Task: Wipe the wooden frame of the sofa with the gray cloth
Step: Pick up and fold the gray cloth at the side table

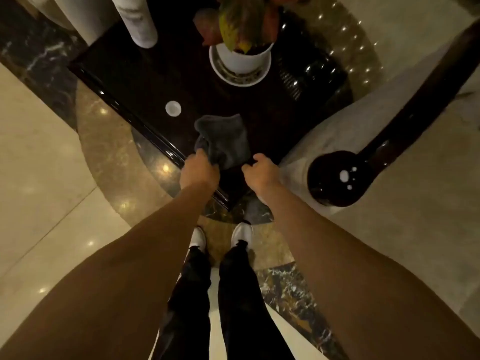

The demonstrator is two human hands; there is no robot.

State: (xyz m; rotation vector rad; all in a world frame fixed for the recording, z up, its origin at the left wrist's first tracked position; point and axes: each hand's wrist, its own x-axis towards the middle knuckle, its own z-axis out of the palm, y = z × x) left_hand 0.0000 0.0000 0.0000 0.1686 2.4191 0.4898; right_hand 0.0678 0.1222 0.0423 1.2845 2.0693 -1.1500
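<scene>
A gray cloth (225, 139) lies crumpled on the near corner of a dark glossy table (135, 81). My left hand (198, 169) grips the cloth's near left edge. My right hand (261, 172) hovers just right of the cloth with its fingers curled; whether it touches the cloth I cannot tell. The sofa's dark wooden frame (405, 120) runs diagonally at the right and ends in a round polished knob (337, 178) beside my right hand. Pale sofa upholstery (337, 118) lies on both sides of that frame.
A white pot with a leafy plant (242, 57) stands at the table's far side, and a small white disc (173, 108) lies near its left edge. A white cylinder (137, 20) rises at the back left. My feet (220, 236) stand on polished marble floor (39, 165).
</scene>
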